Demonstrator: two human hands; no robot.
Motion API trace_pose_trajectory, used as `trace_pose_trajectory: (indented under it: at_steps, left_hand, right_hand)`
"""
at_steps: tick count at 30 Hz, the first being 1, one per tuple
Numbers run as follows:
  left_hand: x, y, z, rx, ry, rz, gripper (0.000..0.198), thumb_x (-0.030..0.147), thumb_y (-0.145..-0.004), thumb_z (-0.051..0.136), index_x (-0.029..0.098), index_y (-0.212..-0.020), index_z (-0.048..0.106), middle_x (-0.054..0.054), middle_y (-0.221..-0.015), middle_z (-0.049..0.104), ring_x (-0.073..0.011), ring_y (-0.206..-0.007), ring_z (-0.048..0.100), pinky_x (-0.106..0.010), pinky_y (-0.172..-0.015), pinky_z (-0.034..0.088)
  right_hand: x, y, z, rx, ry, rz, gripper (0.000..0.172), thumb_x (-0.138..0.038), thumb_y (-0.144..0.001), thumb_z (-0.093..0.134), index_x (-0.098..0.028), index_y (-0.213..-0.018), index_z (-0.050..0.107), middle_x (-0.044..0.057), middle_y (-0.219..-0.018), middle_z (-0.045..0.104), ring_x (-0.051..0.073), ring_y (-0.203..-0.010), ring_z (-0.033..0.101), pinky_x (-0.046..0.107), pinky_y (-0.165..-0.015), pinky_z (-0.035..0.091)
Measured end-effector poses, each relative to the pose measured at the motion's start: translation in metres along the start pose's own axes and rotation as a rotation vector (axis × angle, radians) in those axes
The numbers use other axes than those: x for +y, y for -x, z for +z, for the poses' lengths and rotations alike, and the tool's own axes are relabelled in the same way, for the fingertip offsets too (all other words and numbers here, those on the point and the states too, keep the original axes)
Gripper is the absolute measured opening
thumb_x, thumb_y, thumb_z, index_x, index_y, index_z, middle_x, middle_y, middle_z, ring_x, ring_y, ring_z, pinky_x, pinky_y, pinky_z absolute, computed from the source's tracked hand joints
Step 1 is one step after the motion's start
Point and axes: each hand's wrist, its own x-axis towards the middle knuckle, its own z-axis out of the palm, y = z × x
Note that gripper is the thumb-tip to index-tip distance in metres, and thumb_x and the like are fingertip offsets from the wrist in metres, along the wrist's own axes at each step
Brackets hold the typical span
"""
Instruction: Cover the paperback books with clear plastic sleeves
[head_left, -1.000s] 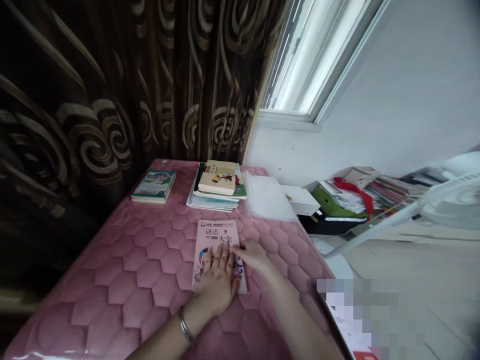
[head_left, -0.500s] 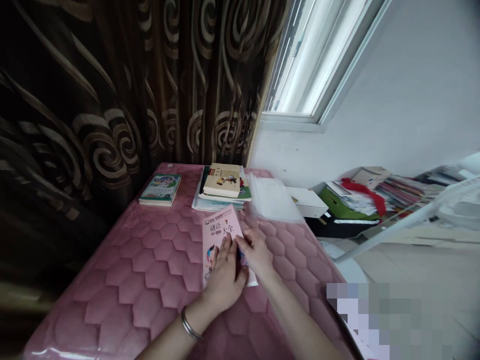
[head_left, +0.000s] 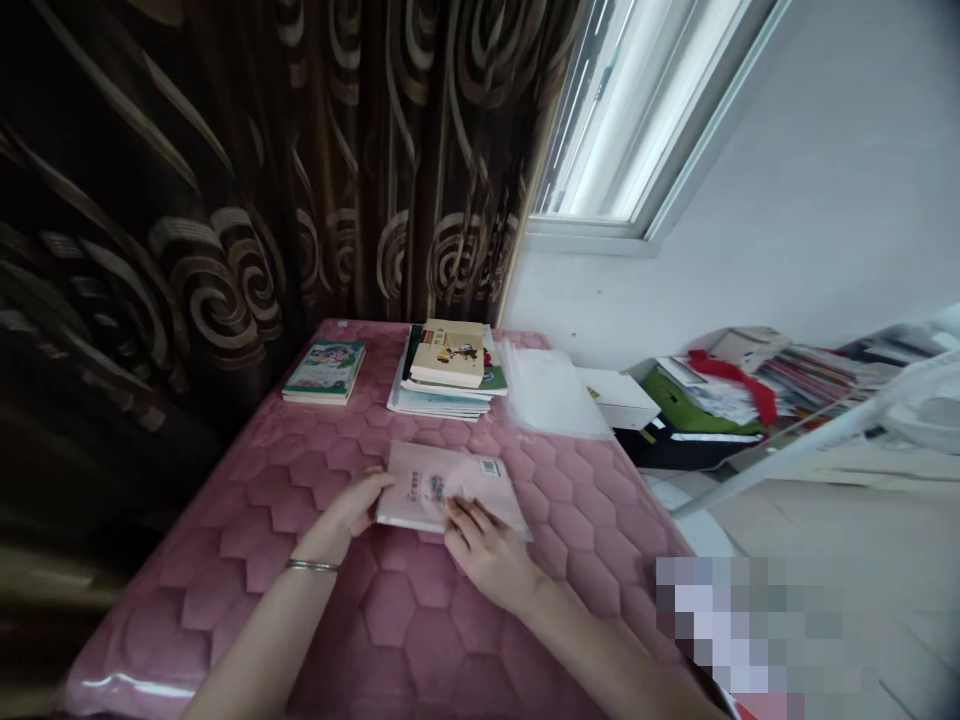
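Observation:
A thin pink book [head_left: 420, 465] lies crosswise on the pink padded surface, its back cover up and a barcode near the far right corner. My left hand [head_left: 360, 503], with a silver bangle on the wrist, grips the book's left edge, the thumb on top and the other fingers partly hidden. Across the lower right part of the cover rests my right hand [head_left: 491, 550], fingers stretched out and lying on it. The book's near right part is partly covered by that hand.
Behind the book stand a stack of books [head_left: 448, 360] and, to its left, a smaller green-covered pile [head_left: 325, 370]. Clear plastic sheets [head_left: 551, 390] lie right of the stack. Beyond the right edge are a white box [head_left: 619, 398] and a green bag [head_left: 686, 400] with papers.
The book has been flipped from its front cover to its back and turned crosswise. My left hand went from the cover to the left edge; my right hand now lies on the cover.

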Motion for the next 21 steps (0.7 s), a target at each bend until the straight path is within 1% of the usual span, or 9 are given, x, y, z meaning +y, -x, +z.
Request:
trace_pose_trajectory:
  at_steps: [2,4,8,11,13,15,17,19,21]
  left_hand:
    - [-0.014,-0.002,-0.002,0.057,-0.072,-0.015,0.016,0.011,-0.065,0.064,0.014,-0.078,0.056,0.001,-0.057,0.063,-0.0163,-0.056,0.063,-0.027,-0.060,0.052]
    - [-0.021,0.000,-0.002,0.097,-0.229,0.013,0.017,0.009,-0.066,0.060,0.014,-0.082,0.056,-0.002,-0.066,0.067,-0.0175,-0.064,0.066,-0.027,-0.063,0.052]
    - [-0.022,0.006,0.003,0.209,-0.672,0.104,0.035,0.011,-0.074,0.053,0.011,-0.109,0.053,-0.012,-0.107,0.068,-0.0217,-0.096,0.065,-0.031,-0.083,0.050]
    - [-0.020,0.011,0.009,0.265,-0.790,0.115,0.060,0.011,-0.074,0.056,0.008,-0.131,0.039,-0.019,-0.126,0.058,-0.0264,-0.116,0.056,-0.035,-0.097,0.041]
    - [-0.018,0.017,0.015,0.277,-0.955,0.117,0.069,0.013,-0.075,0.056,0.005,-0.139,0.031,-0.023,-0.127,0.057,-0.0298,-0.118,0.055,-0.038,-0.098,0.041]
    - [-0.017,0.024,0.023,0.326,-1.224,0.157,0.071,0.015,-0.077,0.055,0.004,-0.142,0.028,-0.025,-0.127,0.055,-0.0347,-0.115,0.056,-0.043,-0.093,0.044]
    - [-0.016,0.030,0.032,0.363,-1.487,0.287,0.065,0.014,-0.079,0.052,0.009,-0.142,0.033,-0.024,-0.135,0.048,-0.0384,-0.119,0.051,-0.049,-0.094,0.044]
    - [-0.019,0.030,0.040,0.243,-1.608,0.488,0.060,0.012,-0.081,0.049,0.017,-0.140,0.040,-0.016,-0.147,0.039,-0.0369,-0.132,0.038,-0.052,-0.104,0.037]
    - [-0.025,0.024,0.045,-0.002,-1.625,0.669,0.054,0.015,-0.085,0.047,0.026,-0.138,0.043,-0.006,-0.152,0.032,-0.0311,-0.140,0.024,-0.053,-0.111,0.026]
  right_hand:
    - [-0.009,0.012,0.008,-0.049,-0.041,-0.012,0.016,-0.009,-0.088,0.048,-0.015,-0.092,0.063,0.011,-0.109,0.067,0.020,-0.102,0.061,0.033,-0.091,0.051]
    - [-0.013,0.017,0.010,-0.086,-0.074,-0.010,0.014,-0.010,-0.088,0.050,-0.015,-0.091,0.063,0.010,-0.108,0.067,0.020,-0.102,0.061,0.032,-0.092,0.051]
    - [-0.009,0.021,0.008,-0.086,-0.113,-0.001,0.016,-0.009,-0.088,0.049,-0.015,-0.087,0.063,0.008,-0.104,0.069,0.019,-0.098,0.064,0.030,-0.089,0.053]
    - [-0.005,0.026,0.007,-0.098,-0.143,-0.030,0.015,-0.010,-0.088,0.050,-0.014,-0.091,0.064,0.008,-0.104,0.070,0.019,-0.099,0.064,0.030,-0.088,0.053]
    - [-0.004,0.030,0.008,-0.117,-0.161,-0.042,0.014,-0.010,-0.088,0.051,-0.014,-0.093,0.064,0.008,-0.107,0.069,0.019,-0.102,0.063,0.030,-0.090,0.053]
    - [-0.004,0.034,0.010,-0.134,-0.179,-0.041,0.014,-0.010,-0.088,0.052,-0.014,-0.094,0.063,0.009,-0.110,0.069,0.020,-0.104,0.063,0.031,-0.091,0.052]
    - [-0.004,0.036,0.011,-0.134,-0.205,-0.027,0.014,-0.009,-0.088,0.051,-0.013,-0.095,0.063,0.010,-0.111,0.069,0.019,-0.106,0.063,0.031,-0.093,0.051]
    - [-0.004,0.037,0.012,-0.131,-0.243,0.004,0.016,-0.007,-0.087,0.051,-0.013,-0.097,0.063,0.009,-0.110,0.069,0.018,-0.106,0.063,0.030,-0.095,0.051]
    - [-0.005,0.037,0.012,-0.142,-0.283,0.041,0.017,-0.007,-0.087,0.052,-0.013,-0.098,0.063,0.009,-0.108,0.070,0.017,-0.105,0.064,0.030,-0.096,0.050]
